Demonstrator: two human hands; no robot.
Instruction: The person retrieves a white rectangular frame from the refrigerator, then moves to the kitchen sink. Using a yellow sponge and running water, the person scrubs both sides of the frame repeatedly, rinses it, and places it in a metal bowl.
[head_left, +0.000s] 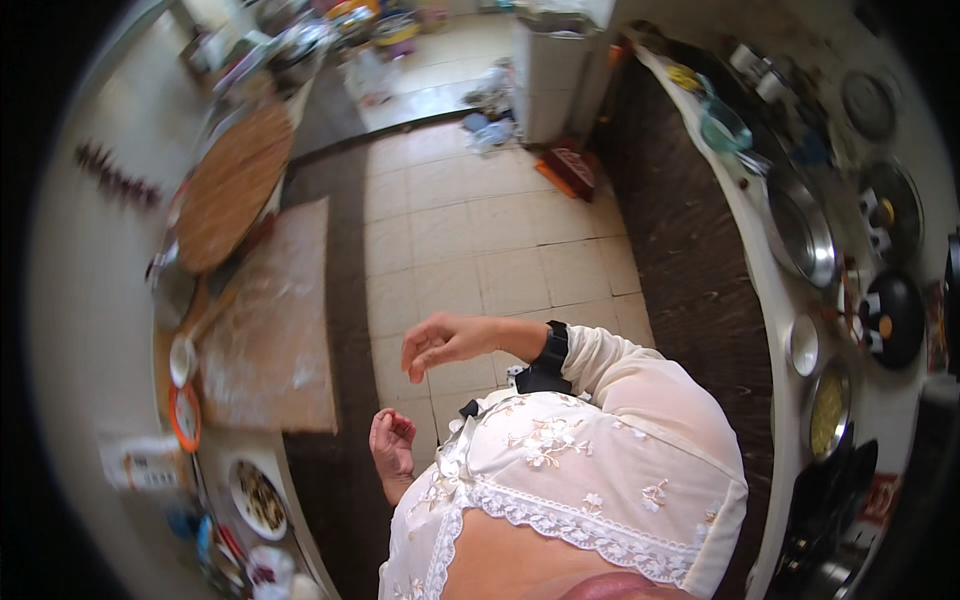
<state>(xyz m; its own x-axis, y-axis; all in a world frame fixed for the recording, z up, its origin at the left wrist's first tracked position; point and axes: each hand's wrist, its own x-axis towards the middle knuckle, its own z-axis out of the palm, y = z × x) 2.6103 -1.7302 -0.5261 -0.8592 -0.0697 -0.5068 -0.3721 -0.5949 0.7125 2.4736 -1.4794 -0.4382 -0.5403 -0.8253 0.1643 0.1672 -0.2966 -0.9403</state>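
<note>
My right hand (450, 341) is held over the tiled floor in front of my body, its fingers loosely bent and nothing in it. Lower and to the left is my left hand (394, 450), also without an object, with its fingers curled and palm partly turned up. Closest to it on the left counter lies a floured wooden board (277, 322). On the board's far side rests a rolling pin (212, 315), beside a small white bowl (182, 361). A large round wooden board (236, 187) leans tilted behind the floured one.
An orange-rimmed dish (185, 417) and a plate of chopped food (259, 499) stand on the left counter. Along the right counter are a metal basin (801, 225), a white bowl (804, 345) and a bowl of yellowish food (829, 409). A dark red box (570, 171) sits on the tiled floor (480, 247).
</note>
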